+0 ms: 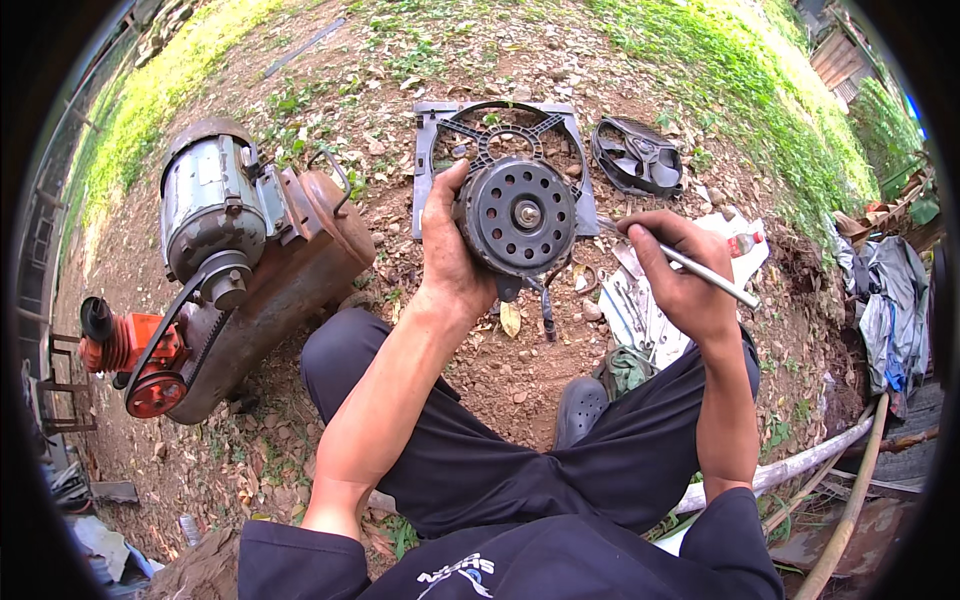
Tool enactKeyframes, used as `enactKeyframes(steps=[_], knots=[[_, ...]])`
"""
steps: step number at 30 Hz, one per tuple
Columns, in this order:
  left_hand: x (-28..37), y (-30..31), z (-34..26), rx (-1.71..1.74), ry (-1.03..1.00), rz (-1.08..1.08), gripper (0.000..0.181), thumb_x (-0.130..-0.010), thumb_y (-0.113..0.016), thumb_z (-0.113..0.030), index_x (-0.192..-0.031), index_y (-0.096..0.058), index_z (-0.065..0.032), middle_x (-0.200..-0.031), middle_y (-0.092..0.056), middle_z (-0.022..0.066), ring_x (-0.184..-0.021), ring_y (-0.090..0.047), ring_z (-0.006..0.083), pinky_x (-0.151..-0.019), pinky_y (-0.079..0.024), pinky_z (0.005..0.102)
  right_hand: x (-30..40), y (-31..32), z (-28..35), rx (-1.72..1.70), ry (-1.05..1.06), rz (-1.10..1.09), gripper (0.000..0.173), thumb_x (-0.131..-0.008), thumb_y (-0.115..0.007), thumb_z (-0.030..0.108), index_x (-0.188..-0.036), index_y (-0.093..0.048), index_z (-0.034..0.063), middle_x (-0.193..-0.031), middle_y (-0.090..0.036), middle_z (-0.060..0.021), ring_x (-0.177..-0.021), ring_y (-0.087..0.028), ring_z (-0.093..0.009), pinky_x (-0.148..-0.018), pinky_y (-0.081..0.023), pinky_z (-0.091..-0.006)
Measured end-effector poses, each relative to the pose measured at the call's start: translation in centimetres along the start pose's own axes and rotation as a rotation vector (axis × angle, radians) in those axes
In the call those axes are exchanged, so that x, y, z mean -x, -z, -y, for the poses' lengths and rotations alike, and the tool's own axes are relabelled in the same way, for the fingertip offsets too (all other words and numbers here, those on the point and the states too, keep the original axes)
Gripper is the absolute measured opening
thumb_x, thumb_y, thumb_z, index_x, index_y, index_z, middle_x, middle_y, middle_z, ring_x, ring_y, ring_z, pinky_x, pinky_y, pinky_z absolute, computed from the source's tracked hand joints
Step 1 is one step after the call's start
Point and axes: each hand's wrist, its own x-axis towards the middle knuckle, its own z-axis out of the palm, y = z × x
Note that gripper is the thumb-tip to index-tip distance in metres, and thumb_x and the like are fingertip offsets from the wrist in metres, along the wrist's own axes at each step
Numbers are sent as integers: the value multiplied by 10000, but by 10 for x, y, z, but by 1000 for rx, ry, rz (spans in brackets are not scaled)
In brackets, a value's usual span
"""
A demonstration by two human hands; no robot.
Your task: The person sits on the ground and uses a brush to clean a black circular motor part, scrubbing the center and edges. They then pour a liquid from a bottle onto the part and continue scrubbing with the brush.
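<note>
My left hand (454, 255) grips a round black fan motor (517, 217) by its left side, its face with a ring of holes and central shaft turned up. A short cable with a connector (548, 315) hangs from the motor's lower edge. To the right, my right hand (682, 262) holds a thin metal rod-like tool (709, 276), its tip end near the motor's right side; the kind of tip cannot be told. Behind the motor a grey plastic fan shroud (427, 172) lies on the ground, partly hidden by the motor and my left hand.
At left stands a rusty air compressor tank (277, 315) with an electric motor (214, 195) and red pump (146, 345). A small black fan (639, 159) lies beyond my right hand. Wrenches (636, 311), a green cloth (628, 369) and a plastic bottle (744, 243) lie at right.
</note>
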Motion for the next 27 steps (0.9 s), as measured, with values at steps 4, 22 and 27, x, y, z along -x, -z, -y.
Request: enactKeyframes(steps=[4, 22, 27], knots=[[6, -7, -2, -8, -19, -28, 641, -979, -439, -577, -1244, -680, -46, -1173, -723, 150, -1053, -714, 282, -945, -592, 481, 8, -5, 7, -111, -13, 67, 137, -968, -671, 95, -1008, -754, -7, -813, -750, -86, -685, -673, -98, -623, -517, -277], [6, 0, -3, -20, 53, 32, 609, -990, -447, -544, -1225, -684, -36, -1136, -736, 141, -997, -725, 266, -921, -596, 453, -1, 0, -1, -77, -82, 18, 176, -975, -680, 128, -1019, -755, -25, -806, -753, -90, -743, -688, -114, -687, -531, -277], [9, -5, 0, -11, 84, 15, 612, -990, -444, -545, -1233, -679, -35, -1135, -736, 147, -999, -726, 274, -921, -598, 462, 5, 6, 4, -130, -67, 130, 180, -969, -681, 129, -1028, -756, -23, -828, -757, -88, -721, -680, -107, -661, -523, -264]])
